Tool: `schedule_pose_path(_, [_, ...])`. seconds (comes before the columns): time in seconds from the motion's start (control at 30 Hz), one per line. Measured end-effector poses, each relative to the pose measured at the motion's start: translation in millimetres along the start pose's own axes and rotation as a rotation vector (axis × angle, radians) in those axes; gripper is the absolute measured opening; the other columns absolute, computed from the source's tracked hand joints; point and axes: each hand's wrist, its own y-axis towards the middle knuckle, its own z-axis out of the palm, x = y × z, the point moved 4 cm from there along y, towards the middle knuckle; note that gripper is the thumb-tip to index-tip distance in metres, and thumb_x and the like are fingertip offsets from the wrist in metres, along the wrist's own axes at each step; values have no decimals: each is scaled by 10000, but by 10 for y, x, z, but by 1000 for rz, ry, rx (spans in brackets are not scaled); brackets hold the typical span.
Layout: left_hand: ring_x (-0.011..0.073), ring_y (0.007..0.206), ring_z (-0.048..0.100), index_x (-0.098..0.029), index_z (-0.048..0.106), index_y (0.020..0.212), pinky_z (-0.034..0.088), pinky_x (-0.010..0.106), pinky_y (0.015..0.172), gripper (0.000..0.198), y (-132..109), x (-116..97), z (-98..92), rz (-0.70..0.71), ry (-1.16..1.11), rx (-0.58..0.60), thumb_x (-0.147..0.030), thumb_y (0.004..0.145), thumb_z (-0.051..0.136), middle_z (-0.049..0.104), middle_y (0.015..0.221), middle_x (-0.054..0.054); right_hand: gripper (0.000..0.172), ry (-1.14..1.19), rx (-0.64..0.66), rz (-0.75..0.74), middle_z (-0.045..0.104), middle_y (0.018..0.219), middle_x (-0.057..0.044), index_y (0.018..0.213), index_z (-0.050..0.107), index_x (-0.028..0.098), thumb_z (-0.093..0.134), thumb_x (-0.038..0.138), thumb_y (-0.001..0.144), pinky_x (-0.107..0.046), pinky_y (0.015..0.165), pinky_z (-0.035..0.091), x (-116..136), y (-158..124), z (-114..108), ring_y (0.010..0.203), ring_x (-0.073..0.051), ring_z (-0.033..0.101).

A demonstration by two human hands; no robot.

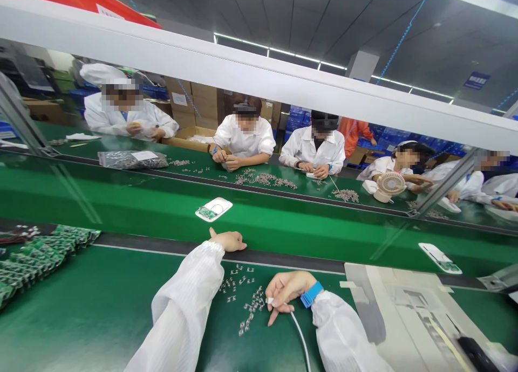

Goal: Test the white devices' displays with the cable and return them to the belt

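My right hand (289,292) is closed in a pinch around a white cable (300,333), close to its white plug end. From the fingers the cable runs down past the bottom edge of the view. My left hand (229,241) stretches over the dark rail at the belt's near edge, thumb apart from the fingers, with nothing seen in it. Just beyond it, a white plastic housing (218,206) with a green circuit board lies on the green belt (162,205). Small metal parts (254,301) are scattered on the green mat between my arms.
Rows of green circuit boards (44,259) lie at left. At right are a taped printed sheet (364,302), a black-handled tool (477,356) and a second housing (439,257). Several co-workers sit across the belt, with metal parts, a bag (133,159) and a fan (390,184).
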Motion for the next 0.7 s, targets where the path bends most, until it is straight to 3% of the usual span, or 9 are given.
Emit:
schedule_pose_path(0.4, [264,1152,525,-142,591,1141,380,516,1006,363,129,-199,153,126,-11,-11,-429,936,504,575,1218,110,123,-13,38,-33,593,589,80,906,647,122,623,243,905,-277,606,545,5,2,19,433,-66,527])
schedule_pose_path(0.57, [268,1198,496,-142,587,1155,331,526,1049,376,227,-241,228,244,-27,10,-436,944,485,537,1294,115,140,-22,37,-2,593,587,77,892,644,122,613,256,912,-267,582,537,-16,2,-9,433,-66,529])
schedule_pose_path(0.7, [306,1305,385,-148,571,1186,299,551,1069,394,284,-187,283,295,-31,43,-443,936,492,408,1434,120,152,-28,19,24,590,579,78,890,644,122,604,266,919,-270,585,536,-24,6,-25,432,-68,526])
